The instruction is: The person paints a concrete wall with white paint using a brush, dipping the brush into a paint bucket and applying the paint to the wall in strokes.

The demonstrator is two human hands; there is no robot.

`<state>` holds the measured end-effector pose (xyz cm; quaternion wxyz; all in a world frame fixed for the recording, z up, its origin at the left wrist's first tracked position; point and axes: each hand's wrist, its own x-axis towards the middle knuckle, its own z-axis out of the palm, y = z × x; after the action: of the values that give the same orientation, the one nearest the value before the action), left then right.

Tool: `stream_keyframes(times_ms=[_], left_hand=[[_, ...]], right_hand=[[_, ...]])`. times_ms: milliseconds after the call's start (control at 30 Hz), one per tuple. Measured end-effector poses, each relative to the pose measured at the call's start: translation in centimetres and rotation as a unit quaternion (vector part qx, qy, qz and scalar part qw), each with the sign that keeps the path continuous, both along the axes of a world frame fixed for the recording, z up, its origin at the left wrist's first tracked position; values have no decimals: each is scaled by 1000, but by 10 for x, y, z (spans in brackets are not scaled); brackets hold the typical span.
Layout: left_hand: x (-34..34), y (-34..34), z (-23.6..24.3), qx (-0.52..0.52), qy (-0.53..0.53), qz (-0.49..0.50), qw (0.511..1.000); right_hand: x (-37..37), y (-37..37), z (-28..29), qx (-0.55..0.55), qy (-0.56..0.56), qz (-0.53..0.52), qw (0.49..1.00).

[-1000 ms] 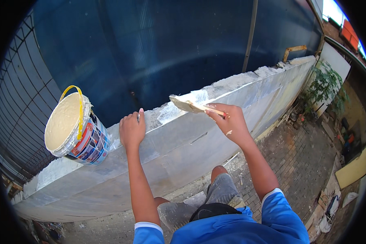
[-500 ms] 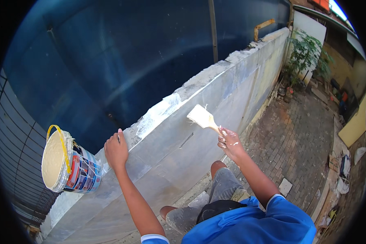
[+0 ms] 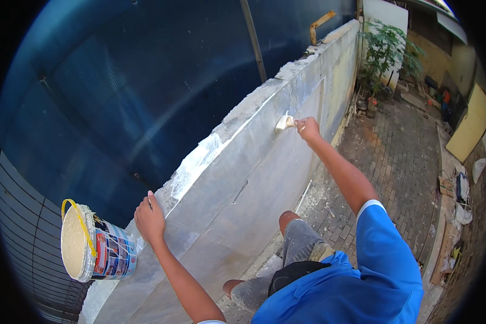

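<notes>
My right hand (image 3: 308, 129) is closed around the handle of a paintbrush (image 3: 285, 123), its pale bristles against the upper side face of a grey concrete wall (image 3: 275, 156). Specks of white paint mark the fingers. Farther left, my left hand (image 3: 149, 218) grips the rough top of the wall, its fingers bent over the far edge and partly hidden. Beside it, a bucket (image 3: 113, 251) with a yellow handle sits tilted on the wall top, holding cream-coloured paint (image 3: 73, 243). White paint (image 3: 197, 164) covers a stretch of the wall top beyond my left hand.
Dark blue sheeting (image 3: 146, 97) rises behind the wall, with a wire grid (image 3: 27, 237) at the left. A rusty bracket (image 3: 321, 24) stands on the far wall top. Brick paving (image 3: 394, 167) runs along the right, toward a leafy plant (image 3: 386, 48) and a yellow board (image 3: 470, 124).
My right hand has carried the brush forward along the wall, from in front of it onto its face. My left hand stays on the wall top. The view has shifted slightly.
</notes>
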<state>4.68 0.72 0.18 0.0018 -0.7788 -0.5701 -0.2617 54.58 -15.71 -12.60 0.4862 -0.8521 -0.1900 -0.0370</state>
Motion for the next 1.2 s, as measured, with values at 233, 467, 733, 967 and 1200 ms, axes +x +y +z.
stream_keyframes(times_ms=[233,467,733,967,1200], left_hand=[[-3,-1,2,-18,-2,18,1000],[6,-1,2,-2,-6,9,1000],[0,1,0,-11,-6,31,999],[4,2,1,-20,-8,20,1000],[2,0,0,-17,-14,13,1000]], right_hand=[[20,-22,96,92,161,104,977],[23,-37,-15,-112,-34,30,993],[31,18,71,-34,141,98,985],[44,-25,21,-76,67,144,984],[16,4,23,101,255,141,951]])
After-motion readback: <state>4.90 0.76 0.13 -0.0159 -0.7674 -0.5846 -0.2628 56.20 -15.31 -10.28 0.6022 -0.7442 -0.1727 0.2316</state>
